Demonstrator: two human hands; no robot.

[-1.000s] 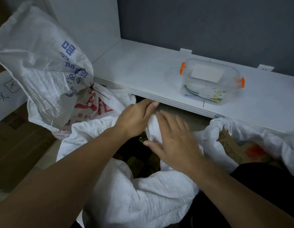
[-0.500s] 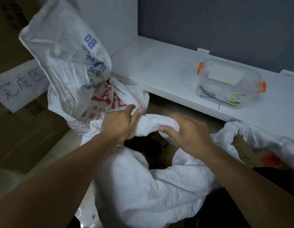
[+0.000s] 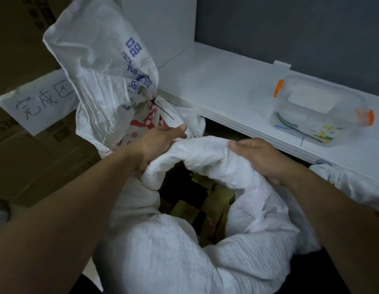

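Now, left hand (image 3: 156,145) and right hand (image 3: 263,160), fingers (image 3: 178,131) curled on crinkled white sack (image 3: 163,262) rim.

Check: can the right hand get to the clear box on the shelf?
Probably yes. The clear box stands alone on the white shelf, just beyond the right hand, with nothing between them. But that hand grips the rolled rim of the sack and must let go first.

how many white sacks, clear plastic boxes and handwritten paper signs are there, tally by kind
white sacks: 3 (open sack, tied sack, partly seen sack at the right)
clear plastic box: 1
handwritten paper sign: 1
total: 5
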